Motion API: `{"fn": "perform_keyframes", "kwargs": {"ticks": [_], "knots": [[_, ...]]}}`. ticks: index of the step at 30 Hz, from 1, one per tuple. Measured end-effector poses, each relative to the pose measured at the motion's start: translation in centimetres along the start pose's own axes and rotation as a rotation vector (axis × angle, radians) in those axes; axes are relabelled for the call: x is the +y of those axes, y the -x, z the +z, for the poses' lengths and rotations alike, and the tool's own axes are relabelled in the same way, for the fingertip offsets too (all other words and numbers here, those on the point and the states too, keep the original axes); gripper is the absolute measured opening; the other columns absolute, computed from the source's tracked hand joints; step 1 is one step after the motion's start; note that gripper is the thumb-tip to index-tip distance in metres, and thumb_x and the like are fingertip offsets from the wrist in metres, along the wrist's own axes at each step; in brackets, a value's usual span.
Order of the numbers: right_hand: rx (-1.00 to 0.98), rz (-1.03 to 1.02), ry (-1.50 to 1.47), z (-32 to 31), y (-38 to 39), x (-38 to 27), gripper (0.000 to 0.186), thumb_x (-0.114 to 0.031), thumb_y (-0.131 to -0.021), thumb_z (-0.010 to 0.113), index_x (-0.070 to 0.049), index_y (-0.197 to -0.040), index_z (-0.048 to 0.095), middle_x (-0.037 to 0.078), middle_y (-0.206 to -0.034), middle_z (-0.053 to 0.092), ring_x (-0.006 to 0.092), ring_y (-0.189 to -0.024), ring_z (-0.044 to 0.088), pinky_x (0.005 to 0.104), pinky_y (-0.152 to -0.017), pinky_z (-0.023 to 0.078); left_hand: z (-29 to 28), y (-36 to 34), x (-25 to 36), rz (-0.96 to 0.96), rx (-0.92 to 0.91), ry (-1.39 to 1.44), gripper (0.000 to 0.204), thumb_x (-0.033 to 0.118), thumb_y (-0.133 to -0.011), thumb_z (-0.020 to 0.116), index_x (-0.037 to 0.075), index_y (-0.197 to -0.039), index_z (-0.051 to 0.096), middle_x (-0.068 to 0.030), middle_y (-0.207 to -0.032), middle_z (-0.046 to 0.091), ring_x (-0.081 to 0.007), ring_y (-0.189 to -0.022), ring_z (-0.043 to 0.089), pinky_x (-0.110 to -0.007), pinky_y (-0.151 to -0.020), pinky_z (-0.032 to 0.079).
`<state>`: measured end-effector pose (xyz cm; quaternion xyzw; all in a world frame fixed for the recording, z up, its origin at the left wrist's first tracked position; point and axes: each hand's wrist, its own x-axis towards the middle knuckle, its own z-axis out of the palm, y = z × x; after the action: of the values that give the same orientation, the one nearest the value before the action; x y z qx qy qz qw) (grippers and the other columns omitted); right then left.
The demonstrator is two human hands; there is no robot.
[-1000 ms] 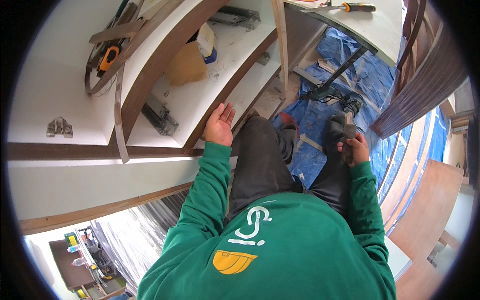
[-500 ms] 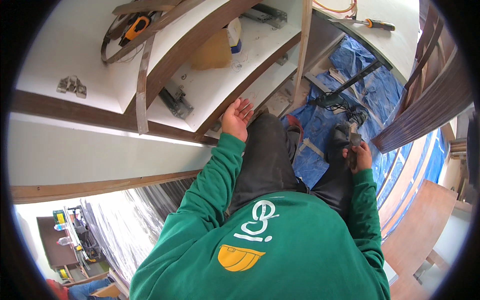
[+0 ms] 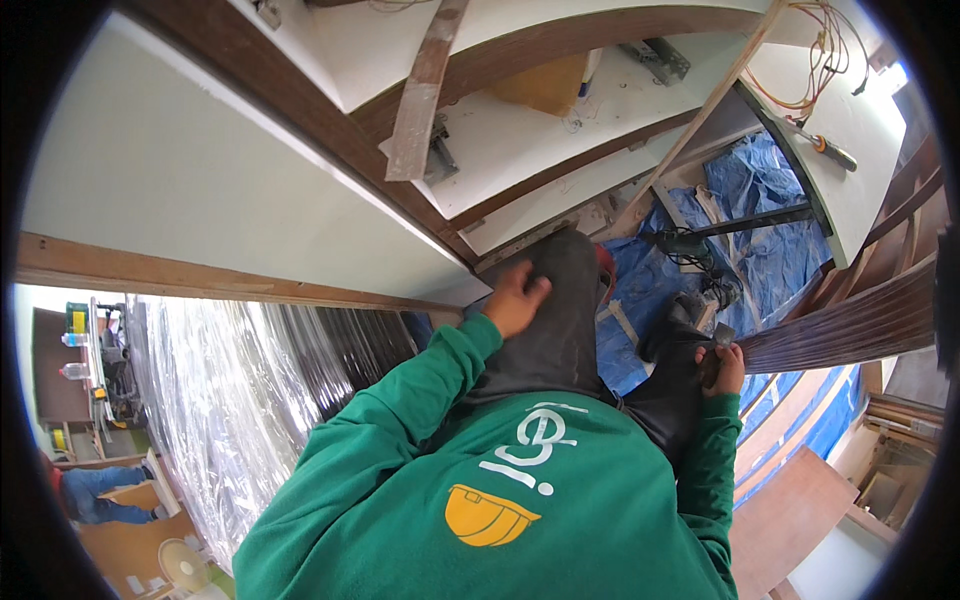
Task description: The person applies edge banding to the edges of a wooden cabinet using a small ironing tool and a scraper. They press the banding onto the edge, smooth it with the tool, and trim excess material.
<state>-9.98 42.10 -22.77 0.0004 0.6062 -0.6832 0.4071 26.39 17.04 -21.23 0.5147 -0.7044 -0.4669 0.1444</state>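
My left hand (image 3: 518,300) hovers by my left thigh (image 3: 545,350), with loosely bent fingers apart and nothing in them. My right hand (image 3: 725,365) grips a small dark block (image 3: 711,366), with a greyish flat piece showing at its top, beside my right leg; its exact kind is unclear. Above my left hand, a curved white cabinet (image 3: 590,140) with brown edging holds metal runners (image 3: 655,62) and a tan sheet (image 3: 530,85). A loose strip (image 3: 425,100) hangs across its front.
Blue sheeting (image 3: 750,170) covers floor with a corded tool (image 3: 685,245). A white board (image 3: 855,200) bears a screwdriver (image 3: 835,150) and wires (image 3: 815,50). Curved brown panels (image 3: 850,330) stand right. Wrapped sheets (image 3: 200,410) lie left; another person's legs (image 3: 105,490) show lower left.
My view has swung, putting the cabinet higher in the picture. My left hand has left the cabinet edge for my thigh, fingers more bent. My right hand still holds the block.
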Motion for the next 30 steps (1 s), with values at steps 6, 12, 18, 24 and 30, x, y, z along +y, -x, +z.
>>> {"fn": "perform_keyframes", "kwargs": {"ticks": [6, 12, 18, 24, 30], "knots": [[0.064, -0.009, 0.042, 0.4, 0.4, 0.1, 0.015, -0.001, -0.089, 0.051, -0.002, -0.104, 0.049, 0.014, -0.088, 0.056, 0.0314, -0.071, 0.065, 0.0403, -0.061, 0.058, -0.6, 2.7, 1.9, 0.148, -0.123, 0.350, 0.043, 0.040, -0.097, 0.061, -0.001, -0.110, 0.063, -0.0210, -0.120, 0.063, -0.0335, -0.117, 0.059, -0.041, -0.104, 0.044], [0.032, -0.013, 0.026, 0.3, 0.6, 0.0, 0.016, 0.000, -0.089, 0.052, -0.002, -0.105, 0.049, 0.013, -0.088, 0.057, 0.0316, -0.072, 0.066, 0.0410, -0.062, 0.059, -2.0, 0.4, 3.1, -0.236, 0.172, 1.142, 0.051, 0.052, -0.099, 0.056, 0.010, -0.071, 0.054, -0.0054, -0.074, 0.062, -0.0212, -0.075, 0.066, -0.033, -0.069, 0.052], [0.070, -0.013, 0.078, 0.1, 0.1, 0.2, 0.019, 0.000, -0.087, 0.051, 0.000, -0.105, 0.047, 0.014, -0.087, 0.056, 0.0327, -0.070, 0.066, 0.0420, -0.061, 0.060, -3.2, -0.4, 3.5, -0.217, 0.356, 1.262, 0.066, 0.073, -0.095, 0.039, 0.011, -0.078, 0.052, -0.0050, -0.074, 0.060, -0.0220, -0.074, 0.065, -0.033, -0.070, 0.050], [0.039, 0.000, 0.011, -0.2, 0.1, 0.5, 0.019, 0.002, -0.085, 0.050, -0.003, -0.102, 0.046, 0.014, -0.086, 0.055, 0.0334, -0.069, 0.065, 0.0432, -0.058, 0.058, -2.7, -1.4, 3.7, -0.220, 0.273, 1.316, 0.078, 0.085, -0.088, 0.025, 0.011, -0.078, 0.052, -0.0060, -0.077, 0.061, -0.0222, -0.076, 0.063, -0.035, -0.073, 0.049], [0.030, -0.003, 0.033, -0.8, -0.2, 0.8, 0.019, 0.002, -0.085, 0.049, -0.003, -0.104, 0.046, 0.014, -0.087, 0.055, 0.0329, -0.066, 0.064, 0.0443, -0.057, 0.058, -0.4, -1.0, 0.7, 0.369, 0.188, 0.013, 0.055, 0.054, -0.096, 0.050, 0.002, -0.105, 0.065, -0.0149, -0.101, 0.069, -0.0311, -0.105, 0.061, -0.046, -0.091, 0.049]]}}
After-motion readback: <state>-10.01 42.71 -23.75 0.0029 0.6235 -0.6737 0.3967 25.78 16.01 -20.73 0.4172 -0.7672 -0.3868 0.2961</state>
